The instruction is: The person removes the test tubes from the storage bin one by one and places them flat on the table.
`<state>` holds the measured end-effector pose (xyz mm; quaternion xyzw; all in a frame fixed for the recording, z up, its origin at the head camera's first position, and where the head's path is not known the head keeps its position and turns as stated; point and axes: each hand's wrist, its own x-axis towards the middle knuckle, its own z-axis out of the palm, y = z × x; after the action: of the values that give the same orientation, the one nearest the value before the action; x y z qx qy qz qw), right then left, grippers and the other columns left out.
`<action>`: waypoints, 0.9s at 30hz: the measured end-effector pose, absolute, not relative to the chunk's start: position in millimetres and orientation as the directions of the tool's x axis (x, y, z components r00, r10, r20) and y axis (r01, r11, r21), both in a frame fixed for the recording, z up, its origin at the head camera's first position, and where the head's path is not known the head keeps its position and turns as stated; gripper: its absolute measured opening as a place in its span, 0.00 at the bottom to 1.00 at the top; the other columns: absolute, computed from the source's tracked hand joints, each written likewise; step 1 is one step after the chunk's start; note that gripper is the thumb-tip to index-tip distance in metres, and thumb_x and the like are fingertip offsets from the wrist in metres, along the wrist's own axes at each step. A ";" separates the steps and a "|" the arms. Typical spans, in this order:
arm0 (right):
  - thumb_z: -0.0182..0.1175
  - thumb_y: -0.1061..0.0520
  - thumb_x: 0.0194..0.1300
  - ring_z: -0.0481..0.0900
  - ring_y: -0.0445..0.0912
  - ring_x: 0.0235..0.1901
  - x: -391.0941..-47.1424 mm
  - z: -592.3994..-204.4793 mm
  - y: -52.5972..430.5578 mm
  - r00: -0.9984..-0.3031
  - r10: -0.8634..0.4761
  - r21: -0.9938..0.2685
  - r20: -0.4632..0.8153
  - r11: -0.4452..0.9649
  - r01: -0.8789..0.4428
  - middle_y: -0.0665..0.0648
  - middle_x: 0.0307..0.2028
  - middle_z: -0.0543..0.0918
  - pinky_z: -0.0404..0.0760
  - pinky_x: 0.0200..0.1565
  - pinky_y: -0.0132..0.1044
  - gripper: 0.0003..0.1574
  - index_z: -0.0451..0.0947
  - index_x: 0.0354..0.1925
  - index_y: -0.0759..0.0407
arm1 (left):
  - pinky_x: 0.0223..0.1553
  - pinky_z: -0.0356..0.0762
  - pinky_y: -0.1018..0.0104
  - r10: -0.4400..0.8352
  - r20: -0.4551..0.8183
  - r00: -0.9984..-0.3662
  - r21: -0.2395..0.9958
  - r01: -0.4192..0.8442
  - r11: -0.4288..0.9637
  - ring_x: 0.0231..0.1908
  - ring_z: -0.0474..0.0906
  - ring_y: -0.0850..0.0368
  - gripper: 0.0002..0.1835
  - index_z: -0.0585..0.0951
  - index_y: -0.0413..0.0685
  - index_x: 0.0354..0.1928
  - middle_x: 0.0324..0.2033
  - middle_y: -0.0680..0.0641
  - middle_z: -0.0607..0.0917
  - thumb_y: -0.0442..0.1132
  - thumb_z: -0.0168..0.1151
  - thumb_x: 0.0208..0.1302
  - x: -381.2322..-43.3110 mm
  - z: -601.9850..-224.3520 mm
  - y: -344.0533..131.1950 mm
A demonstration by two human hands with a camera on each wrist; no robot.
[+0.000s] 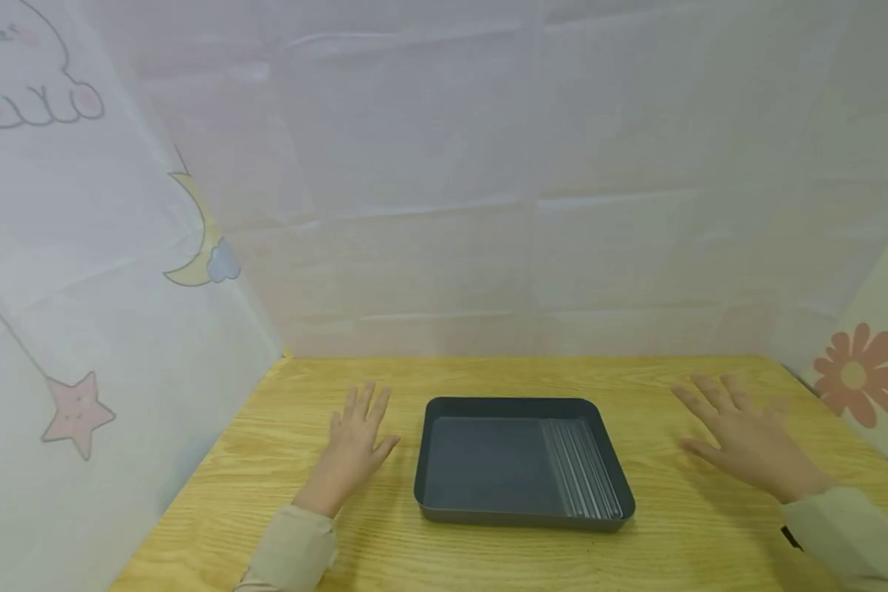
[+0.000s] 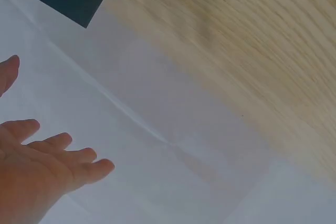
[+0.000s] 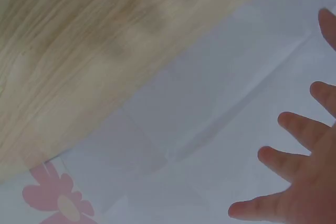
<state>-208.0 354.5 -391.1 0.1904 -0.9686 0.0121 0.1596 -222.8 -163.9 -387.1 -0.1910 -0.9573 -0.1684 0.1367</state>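
Dark tray (image 1: 484, 464) rests on a wooden table (image 1: 252, 477) before printed sheeting (image 1: 429, 164), left hand (image 1: 352, 449) and right hand (image 1: 747, 437) splayed, empty.

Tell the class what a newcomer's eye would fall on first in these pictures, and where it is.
Probably the dark grey tray in the middle of the wooden table, with clear, shiny strips along its right side. Next come the left hand and right hand, spread on either side of the tray without touching it. A red flower print also stands out at far right.
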 end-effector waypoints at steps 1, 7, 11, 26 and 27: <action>0.63 0.41 0.64 0.56 0.75 0.63 -208.6 -391.1 352.7 -0.863 -0.370 0.060 0.344 0.926 -0.373 0.72 0.67 0.61 0.47 0.45 0.87 0.53 0.48 0.77 0.49 | 0.60 0.51 0.25 0.316 0.317 -0.894 0.314 0.413 0.855 0.69 0.43 0.26 0.38 0.58 0.35 0.72 0.71 0.29 0.53 0.41 0.63 0.67 -222.3 -387.0 -163.2; 0.69 0.52 0.58 0.80 0.65 0.41 -208.0 -389.2 333.1 -0.784 -0.384 0.060 0.488 0.911 -0.409 0.70 0.47 0.81 0.75 0.38 0.69 0.32 0.75 0.57 0.66 | 0.64 0.55 0.35 0.294 0.286 -0.912 0.457 0.399 0.795 0.70 0.47 0.29 0.38 0.55 0.34 0.73 0.71 0.31 0.53 0.38 0.62 0.68 -219.5 -387.4 -160.6; 0.67 0.55 0.62 0.82 0.52 0.31 -205.0 -388.0 315.6 -0.848 -0.319 -0.127 0.424 0.906 -0.404 0.64 0.39 0.84 0.81 0.30 0.47 0.25 0.78 0.53 0.70 | 0.66 0.56 0.38 0.280 0.242 -0.929 0.563 0.370 0.739 0.71 0.49 0.34 0.36 0.56 0.35 0.73 0.72 0.33 0.54 0.37 0.60 0.69 -216.1 -386.6 -158.4; 0.55 0.57 0.73 0.76 0.48 0.21 -205.4 -397.3 279.2 -0.985 -0.169 -0.738 0.040 0.660 -0.143 0.59 0.33 0.80 0.78 0.17 0.40 0.30 0.67 0.59 0.82 | 0.58 0.71 0.41 0.204 0.178 -0.963 0.870 0.251 0.425 0.61 0.69 0.33 0.31 0.57 0.33 0.72 0.65 0.30 0.66 0.34 0.55 0.72 -211.4 -383.1 -156.7; 0.55 0.56 0.73 0.76 0.49 0.21 -205.6 -397.5 277.0 -0.986 -0.168 -0.750 0.020 0.650 -0.126 0.59 0.32 0.80 0.78 0.17 0.40 0.30 0.66 0.59 0.82 | 0.58 0.71 0.42 0.199 0.169 -0.965 0.888 0.236 0.395 0.60 0.70 0.34 0.31 0.57 0.33 0.72 0.65 0.31 0.67 0.34 0.55 0.72 -211.0 -382.6 -156.2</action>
<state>-205.6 277.0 -397.5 0.0807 -0.9079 0.4106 -0.0255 -211.0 -156.2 -382.6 -0.1303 -0.8349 -0.5344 0.0176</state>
